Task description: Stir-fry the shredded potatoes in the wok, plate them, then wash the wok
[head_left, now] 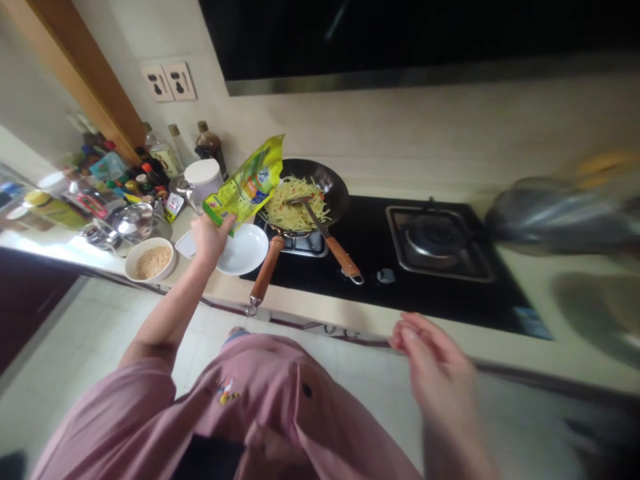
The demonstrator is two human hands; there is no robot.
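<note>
My left hand [211, 239] is closed round the lower end of a yellow-green seasoning bag [250, 180], which leans up and to the right beside the wok. In the dark wok [333, 183] lie pale shredded vegetables with small red bits [295, 207]. A spatula [343, 257] with a wooden handle rests in the wok, its handle pointing toward the front right. The wok's own wooden handle [267, 270] sticks out over the counter edge. My right hand [435, 360] hovers in front of the counter, fingers curled together and slightly blurred; I see nothing in it.
A white plate [245, 250] sits just left of the wok. Further left stand a bowl of light brown food [153, 261], a white lidded jug [203, 177] and several bottles. The second burner [437, 237] is on the right. A range hood [400, 40] hangs above.
</note>
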